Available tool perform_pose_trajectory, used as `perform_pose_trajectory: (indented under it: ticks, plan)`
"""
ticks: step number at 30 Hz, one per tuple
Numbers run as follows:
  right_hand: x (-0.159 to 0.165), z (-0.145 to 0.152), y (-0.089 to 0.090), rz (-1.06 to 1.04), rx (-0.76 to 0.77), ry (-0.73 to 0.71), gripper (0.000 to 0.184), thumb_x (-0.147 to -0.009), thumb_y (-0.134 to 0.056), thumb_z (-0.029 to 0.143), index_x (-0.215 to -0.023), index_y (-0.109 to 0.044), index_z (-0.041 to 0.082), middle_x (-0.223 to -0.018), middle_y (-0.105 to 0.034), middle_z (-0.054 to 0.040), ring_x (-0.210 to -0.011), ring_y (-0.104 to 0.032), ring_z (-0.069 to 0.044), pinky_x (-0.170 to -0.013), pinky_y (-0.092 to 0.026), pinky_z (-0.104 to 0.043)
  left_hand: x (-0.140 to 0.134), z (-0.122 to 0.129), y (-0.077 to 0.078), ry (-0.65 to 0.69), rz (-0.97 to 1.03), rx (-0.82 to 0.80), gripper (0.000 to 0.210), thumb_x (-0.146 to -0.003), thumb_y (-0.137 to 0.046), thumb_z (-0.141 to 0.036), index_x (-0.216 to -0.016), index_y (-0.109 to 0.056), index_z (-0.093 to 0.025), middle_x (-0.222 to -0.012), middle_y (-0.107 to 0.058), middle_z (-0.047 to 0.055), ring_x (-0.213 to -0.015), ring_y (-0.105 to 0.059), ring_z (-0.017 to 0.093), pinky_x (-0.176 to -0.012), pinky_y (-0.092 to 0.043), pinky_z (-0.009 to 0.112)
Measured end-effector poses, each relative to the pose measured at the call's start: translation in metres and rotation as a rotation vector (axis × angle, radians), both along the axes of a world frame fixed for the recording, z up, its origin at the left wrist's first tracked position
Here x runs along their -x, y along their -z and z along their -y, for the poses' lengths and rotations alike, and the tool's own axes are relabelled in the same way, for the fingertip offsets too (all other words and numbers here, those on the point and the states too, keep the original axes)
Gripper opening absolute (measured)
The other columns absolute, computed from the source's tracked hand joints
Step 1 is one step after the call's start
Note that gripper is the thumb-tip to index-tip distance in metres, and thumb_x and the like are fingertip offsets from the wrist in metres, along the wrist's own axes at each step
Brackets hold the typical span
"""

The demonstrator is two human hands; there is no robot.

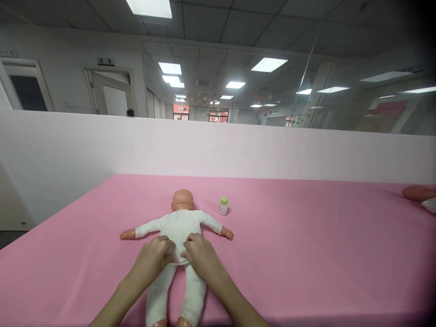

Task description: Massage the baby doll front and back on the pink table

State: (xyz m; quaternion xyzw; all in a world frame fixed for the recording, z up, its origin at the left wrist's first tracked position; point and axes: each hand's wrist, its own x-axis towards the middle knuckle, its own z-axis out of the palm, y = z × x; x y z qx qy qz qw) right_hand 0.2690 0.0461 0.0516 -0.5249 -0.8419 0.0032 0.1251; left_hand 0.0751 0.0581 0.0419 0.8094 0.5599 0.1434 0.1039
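A baby doll with a white cloth body lies stretched out on a pink covered surface, its bald head away from me. No face shows, only the back of its head. Its arms are spread to both sides, and its feet are cut off by the bottom of the view. My left hand rests at the left side of the doll's waist with curled fingers. On the right side of the waist, my right hand grips likewise, thumb toward the middle of the back. A small white bottle with a green cap stands upright right of the doll's head.
The pink surface spreads wide to both sides. A white partition runs along its far edge, with glass above it. At the far right edge part of another doll-like object is visible. A door stands ajar at the back left.
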Motion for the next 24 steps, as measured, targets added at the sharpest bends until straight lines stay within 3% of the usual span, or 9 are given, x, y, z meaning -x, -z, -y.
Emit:
perform_pose_trajectory:
  ticks: [6,10,14,17,20,24]
  plan:
    - [0.017,0.002,0.022,0.127,-0.031,0.085,0.024,-0.098,-0.057,0.005,-0.092,-0.078,0.017,-0.097,-0.076,-0.0078,-0.097,-0.07,-0.025,-0.081,-0.053,-0.033,-0.022,-0.004,0.017,-0.111,-0.112,0.034,0.009,-0.087,-0.071,-0.025,-0.081,-0.075,-0.019,-0.091,-0.073,0.011,-0.09,-0.07,0.033,-0.076,-0.045,0.036]
    - [0.025,-0.002,0.029,0.144,-0.071,0.132,0.03,-0.093,-0.054,-0.002,-0.093,-0.077,0.017,-0.097,-0.077,-0.009,-0.097,-0.071,-0.026,-0.083,-0.052,-0.034,-0.026,-0.008,0.024,-0.112,-0.091,0.001,0.016,-0.088,-0.071,-0.032,-0.08,-0.076,-0.019,-0.086,-0.072,0.014,-0.085,-0.069,0.033,-0.075,-0.045,0.038]
    - [0.013,-0.014,0.011,0.046,0.018,0.102,0.02,-0.09,-0.065,0.007,-0.078,-0.076,0.018,-0.083,-0.076,-0.0082,-0.075,-0.069,-0.022,-0.065,-0.047,-0.03,-0.012,-0.018,0.007,-0.002,-0.012,-0.012,0.028,-0.083,-0.074,-0.04,-0.064,-0.071,-0.021,-0.069,-0.069,0.006,-0.07,-0.064,0.023,-0.066,-0.041,0.033]
    - [0.004,-0.037,-0.016,-0.13,0.091,0.101,0.028,-0.093,-0.07,0.024,-0.065,-0.071,0.02,-0.066,-0.07,-0.0052,-0.061,-0.061,-0.018,-0.055,-0.039,-0.029,-0.005,-0.034,-0.012,-0.011,0.183,-0.056,0.035,-0.09,-0.065,-0.045,-0.064,-0.068,-0.022,-0.065,-0.066,0.002,-0.067,-0.061,0.019,-0.065,-0.041,0.03]
    - [0.006,-0.063,-0.031,-0.242,-0.052,0.22,0.021,-0.098,-0.06,0.018,-0.082,-0.074,0.017,-0.088,-0.076,-0.0091,-0.079,-0.067,-0.021,-0.068,-0.044,-0.029,-0.011,-0.054,-0.019,-0.159,0.313,-0.212,0.029,-0.098,-0.05,-0.03,-0.08,-0.07,-0.02,-0.081,-0.07,0.005,-0.077,-0.064,0.021,-0.071,-0.042,0.031]
    - [0.016,-0.084,-0.016,-0.181,-0.143,0.291,0.016,-0.097,-0.059,0.01,-0.099,-0.075,0.015,-0.113,-0.075,-0.0135,-0.107,-0.066,-0.025,-0.087,-0.047,-0.03,-0.025,-0.077,-0.008,-0.215,0.18,-0.186,0.024,-0.097,-0.046,-0.016,-0.088,-0.069,-0.017,-0.087,-0.07,0.008,-0.083,-0.065,0.022,-0.074,-0.041,0.03]
